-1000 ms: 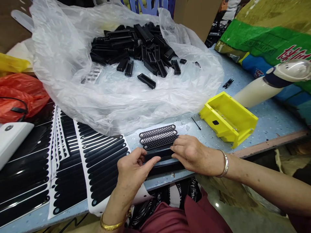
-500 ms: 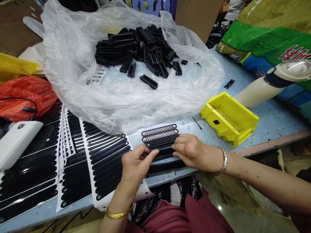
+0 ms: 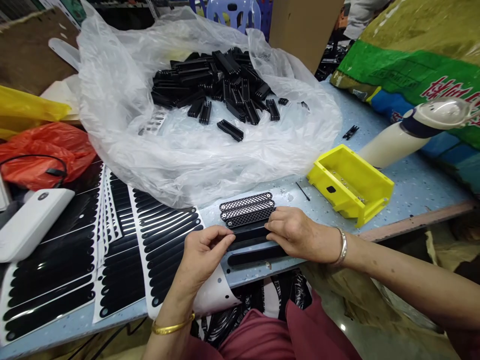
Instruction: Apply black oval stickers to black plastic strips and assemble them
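My left hand (image 3: 202,255) and my right hand (image 3: 290,231) pinch the two ends of a long black strip (image 3: 248,234) lying on the pale blue table (image 3: 420,190) near its front edge. Beyond it lie three grille-patterned strips (image 3: 246,209) side by side. A plain black strip (image 3: 258,256) lies just in front, closer to me. Both hands have their fingers closed on the strip's ends.
A clear plastic bag (image 3: 180,150) holds a heap of black ribbed parts (image 3: 217,85). Sheets of black oval stickers (image 3: 112,250) cover the left. A yellow plastic fixture (image 3: 350,184), a white bottle (image 3: 412,132), a white power bank (image 3: 32,222) and a red bag (image 3: 45,150) stand around.
The view has shifted slightly, with everything sliding right. My hands stay on the same black strip, and the left fingers have closed further over its end.
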`<state>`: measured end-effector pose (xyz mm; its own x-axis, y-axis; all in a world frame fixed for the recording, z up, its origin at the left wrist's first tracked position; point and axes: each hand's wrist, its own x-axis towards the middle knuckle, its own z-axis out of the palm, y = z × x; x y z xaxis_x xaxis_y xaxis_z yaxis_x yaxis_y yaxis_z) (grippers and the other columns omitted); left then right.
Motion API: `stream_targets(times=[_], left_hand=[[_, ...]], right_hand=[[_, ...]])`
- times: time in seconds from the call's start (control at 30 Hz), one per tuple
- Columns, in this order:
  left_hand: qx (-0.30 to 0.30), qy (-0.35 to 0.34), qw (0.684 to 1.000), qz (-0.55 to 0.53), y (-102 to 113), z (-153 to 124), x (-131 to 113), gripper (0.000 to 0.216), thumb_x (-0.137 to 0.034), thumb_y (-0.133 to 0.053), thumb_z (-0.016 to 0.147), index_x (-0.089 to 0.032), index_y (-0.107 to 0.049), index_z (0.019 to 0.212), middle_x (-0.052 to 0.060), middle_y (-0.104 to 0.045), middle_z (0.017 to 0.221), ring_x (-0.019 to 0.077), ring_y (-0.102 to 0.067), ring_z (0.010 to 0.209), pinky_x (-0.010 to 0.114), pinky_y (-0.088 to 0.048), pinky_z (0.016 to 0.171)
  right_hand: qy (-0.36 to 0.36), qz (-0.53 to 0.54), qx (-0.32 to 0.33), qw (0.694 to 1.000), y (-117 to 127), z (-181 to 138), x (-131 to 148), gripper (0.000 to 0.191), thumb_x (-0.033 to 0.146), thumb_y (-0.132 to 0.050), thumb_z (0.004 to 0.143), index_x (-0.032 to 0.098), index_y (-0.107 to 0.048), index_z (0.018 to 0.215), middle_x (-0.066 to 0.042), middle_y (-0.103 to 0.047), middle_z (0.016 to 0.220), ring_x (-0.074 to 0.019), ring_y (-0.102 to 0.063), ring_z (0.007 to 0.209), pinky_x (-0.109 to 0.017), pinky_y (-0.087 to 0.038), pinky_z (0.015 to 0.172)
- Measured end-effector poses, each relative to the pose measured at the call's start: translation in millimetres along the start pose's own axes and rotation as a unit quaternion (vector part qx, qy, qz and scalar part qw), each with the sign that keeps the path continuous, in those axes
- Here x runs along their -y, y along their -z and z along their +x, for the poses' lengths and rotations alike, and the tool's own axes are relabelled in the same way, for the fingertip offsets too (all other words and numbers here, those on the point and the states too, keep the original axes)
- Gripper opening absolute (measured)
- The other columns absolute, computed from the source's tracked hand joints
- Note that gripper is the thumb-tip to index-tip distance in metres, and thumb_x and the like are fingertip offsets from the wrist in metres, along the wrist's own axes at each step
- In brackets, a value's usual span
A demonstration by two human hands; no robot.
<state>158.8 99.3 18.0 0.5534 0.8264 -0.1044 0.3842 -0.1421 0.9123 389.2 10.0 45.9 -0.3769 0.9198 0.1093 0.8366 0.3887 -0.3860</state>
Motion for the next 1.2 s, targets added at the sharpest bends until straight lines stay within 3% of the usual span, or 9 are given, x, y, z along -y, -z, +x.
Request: stream_targets(times=[0.17, 0.43, 0.63, 1.2], left_hand=[[-0.033, 0.0, 0.999, -0.006, -7.2, 0.8, 2.9, 0.017, -0.031, -0.068, 0.078, -0.018, -0.073, 0.067, 0.0, -0.065, 0.058, 0.0116, -0.056, 0.052, 0.02, -0.045, 0.049], [-0.022, 0.005, 1.0, -0.005, -4.7, 1.1, 7.7, 0.019, -0.033, -0.068, 0.079, -0.018, -0.073, 0.069, -0.001, -0.066, 0.06, 0.0115, -0.057, 0.052, 0.02, -0.046, 0.05], [-0.007, 0.024, 1.0, -0.011, -2.9, 2.2, 4.1, 0.022, -0.037, -0.069, 0.077, -0.018, -0.072, 0.067, -0.001, -0.065, 0.058, 0.0113, -0.055, 0.049, 0.021, -0.044, 0.048], [-0.004, 0.032, 0.999, -0.004, -1.1, 2.1, 6.4, 0.024, -0.04, -0.07, 0.076, -0.018, -0.072, 0.068, 0.001, -0.066, 0.062, 0.013, -0.057, 0.053, 0.022, -0.045, 0.051]], right_hand=[[0.007, 0.019, -0.032, 0.999, -5.7, -4.7, -2.5, 0.019, 0.014, -0.053, 0.092, 0.012, -0.066, 0.079, -0.009, -0.064, 0.076, -0.0184, -0.054, 0.071, -0.031, -0.045, 0.067], [0.05, 0.071, -0.135, 0.987, -20.7, -16.2, -13.2, 0.015, 0.019, -0.054, 0.095, 0.011, -0.066, 0.101, -0.011, -0.072, 0.09, -0.0184, -0.064, 0.08, -0.035, -0.05, 0.073], [0.062, 0.097, -0.172, 0.978, -24.2, -15.6, -16.3, 0.014, 0.018, -0.059, 0.093, 0.008, -0.068, 0.099, -0.012, -0.073, 0.086, -0.019, -0.067, 0.078, -0.035, -0.052, 0.071], [-0.009, 0.17, -0.168, 0.971, -27.5, -22.3, -20.5, 0.02, 0.025, -0.062, 0.092, 0.018, -0.072, 0.108, -0.009, -0.074, 0.096, -0.0192, -0.068, 0.086, -0.036, -0.057, 0.082]])
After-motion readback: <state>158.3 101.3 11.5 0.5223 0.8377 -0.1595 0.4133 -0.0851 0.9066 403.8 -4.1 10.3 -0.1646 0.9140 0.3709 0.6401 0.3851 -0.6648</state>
